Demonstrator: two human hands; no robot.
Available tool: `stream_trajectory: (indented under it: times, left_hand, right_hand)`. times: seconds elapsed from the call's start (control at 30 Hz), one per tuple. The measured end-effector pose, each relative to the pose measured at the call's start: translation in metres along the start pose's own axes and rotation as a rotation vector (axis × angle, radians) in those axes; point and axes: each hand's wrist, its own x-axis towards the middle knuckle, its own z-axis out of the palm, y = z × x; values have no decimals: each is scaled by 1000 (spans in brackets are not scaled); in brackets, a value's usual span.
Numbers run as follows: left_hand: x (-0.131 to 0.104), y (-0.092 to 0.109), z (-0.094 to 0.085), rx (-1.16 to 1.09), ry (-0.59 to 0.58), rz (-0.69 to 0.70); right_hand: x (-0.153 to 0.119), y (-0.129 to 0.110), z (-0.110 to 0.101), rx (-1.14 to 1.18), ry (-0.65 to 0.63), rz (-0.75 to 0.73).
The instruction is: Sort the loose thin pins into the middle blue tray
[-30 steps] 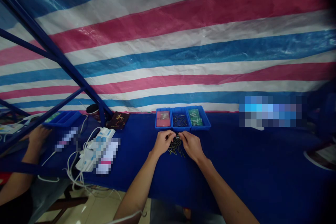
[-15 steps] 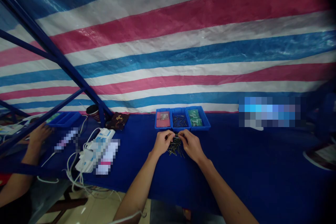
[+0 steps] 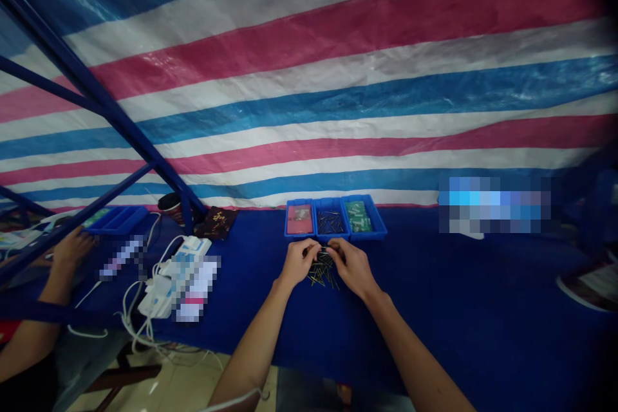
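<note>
My left hand [image 3: 300, 261] and my right hand [image 3: 351, 264] meet fingertip to fingertip above the blue table, each closed in a pinch. A small glint shows between them, but what they grip is too small to make out. Right under the fingers lies a loose pile of thin metal pins, like screws or nails [image 3: 322, 274]. Just beyond the hands stand three blue bins. The left bin [image 3: 288, 233] has a pink sheet with a clear packet on it, the middle bin [image 3: 317, 232] holds similar thin pieces, and the right bin [image 3: 380, 232] holds green-and-white pieces.
To the left are a white power strip [image 3: 164, 293] with tangled cables, a dark packet [image 3: 216, 223], a dark cup [image 3: 170, 206] and blue frame bars [image 3: 120, 125]. Another person's hand [image 3: 72, 248] is at far left. A striped tarp [image 3: 309, 90] hangs behind the table [image 3: 434, 315].
My fingertips have shifted very slightly, still pinched together over the pile. The bins and the pile look the same.
</note>
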Motion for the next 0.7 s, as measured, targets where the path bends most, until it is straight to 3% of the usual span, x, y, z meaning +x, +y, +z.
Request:
stream_trajectory:
  times: [0.7]
  left_hand:
    - [0,2,-1,7,1,1]
  right_hand:
    - [1,3,0,16,-7,17]
